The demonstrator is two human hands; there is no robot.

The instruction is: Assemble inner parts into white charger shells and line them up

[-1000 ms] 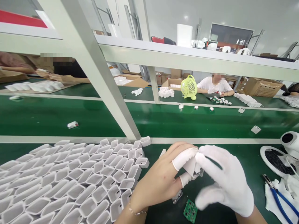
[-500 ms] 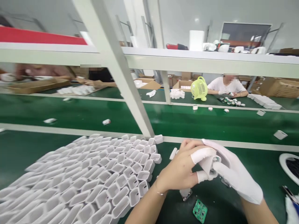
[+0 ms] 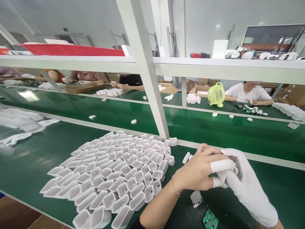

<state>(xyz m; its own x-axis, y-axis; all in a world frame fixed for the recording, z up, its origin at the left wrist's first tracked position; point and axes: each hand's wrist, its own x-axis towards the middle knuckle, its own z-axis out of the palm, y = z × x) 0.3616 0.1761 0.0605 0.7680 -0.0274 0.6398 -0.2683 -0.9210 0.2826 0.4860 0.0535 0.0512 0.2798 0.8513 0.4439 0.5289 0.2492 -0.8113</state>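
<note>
Small white part (image 3: 223, 175) held between the two hands above the green counter (image 3: 59, 143), the left hand (image 3: 199, 170), with white covers on thumb and index finger, pinching it from one side and the gloved right hand (image 3: 246, 186) closed around the other. Below the hands lie a white-and-metal piece (image 3: 196, 197) and, nearer the viewer, a green circuit board (image 3: 210, 219); to their left stand closely packed, open-topped white housings (image 3: 122, 218).
</note>
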